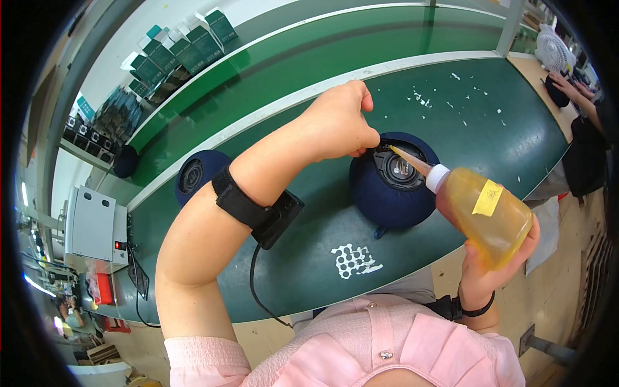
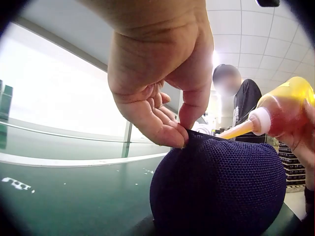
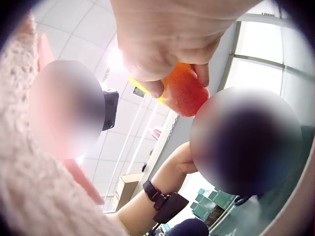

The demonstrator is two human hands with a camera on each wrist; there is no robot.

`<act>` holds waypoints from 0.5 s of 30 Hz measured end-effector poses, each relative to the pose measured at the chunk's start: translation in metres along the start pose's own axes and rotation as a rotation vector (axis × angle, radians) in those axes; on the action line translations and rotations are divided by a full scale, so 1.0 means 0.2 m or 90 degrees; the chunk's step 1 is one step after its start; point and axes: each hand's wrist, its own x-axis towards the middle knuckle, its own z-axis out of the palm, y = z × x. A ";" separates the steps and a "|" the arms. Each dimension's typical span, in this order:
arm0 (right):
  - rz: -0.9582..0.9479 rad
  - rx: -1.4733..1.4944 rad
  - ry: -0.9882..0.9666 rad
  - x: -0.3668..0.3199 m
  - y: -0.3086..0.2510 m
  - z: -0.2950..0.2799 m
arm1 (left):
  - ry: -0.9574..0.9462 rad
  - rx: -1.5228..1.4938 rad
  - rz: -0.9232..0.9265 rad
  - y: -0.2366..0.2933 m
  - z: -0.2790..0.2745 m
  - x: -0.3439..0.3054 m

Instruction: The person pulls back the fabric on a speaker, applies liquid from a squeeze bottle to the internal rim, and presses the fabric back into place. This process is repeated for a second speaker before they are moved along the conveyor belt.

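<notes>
A round speaker covered in dark blue mesh fabric [image 1: 387, 200] sits on the green bench, its black recessed panel [image 1: 401, 169] facing up. My left hand [image 1: 342, 122] pinches the fabric edge at the far left of that recess; the left wrist view shows thumb and fingertips drawing the mesh up at the rim [image 2: 189, 135]. In my right hand [image 1: 482, 284] I grip a squeeze bottle of yellow-amber liquid [image 1: 461, 200] with a yellow label. It is tilted, its tapered nozzle [image 1: 409, 158] reaching over the recess with the tip near the left fingers. In the right wrist view the speaker is blurred.
Another blue speaker [image 1: 201, 171] stands left, behind my left forearm. White perforated scraps [image 1: 353, 260] lie near the front edge, with smaller bits [image 1: 422, 100] farther back. Green boxes [image 1: 193, 48] line the back shelf. A grey machine [image 1: 97, 222] stands left; another person's hands [image 1: 567, 87] are far right.
</notes>
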 end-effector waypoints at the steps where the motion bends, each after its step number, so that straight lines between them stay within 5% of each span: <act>1: 0.023 -0.016 0.014 0.00 0.00 -0.01 | -0.001 -0.001 0.000 0.00 0.00 0.00; 7: 0.177 0.176 0.122 0.02 0.09 -0.02 | 0.000 0.004 0.017 0.01 0.00 -0.01; 15: 0.328 0.422 0.088 0.08 0.10 -0.07 | 0.007 -0.011 0.006 0.01 0.03 -0.03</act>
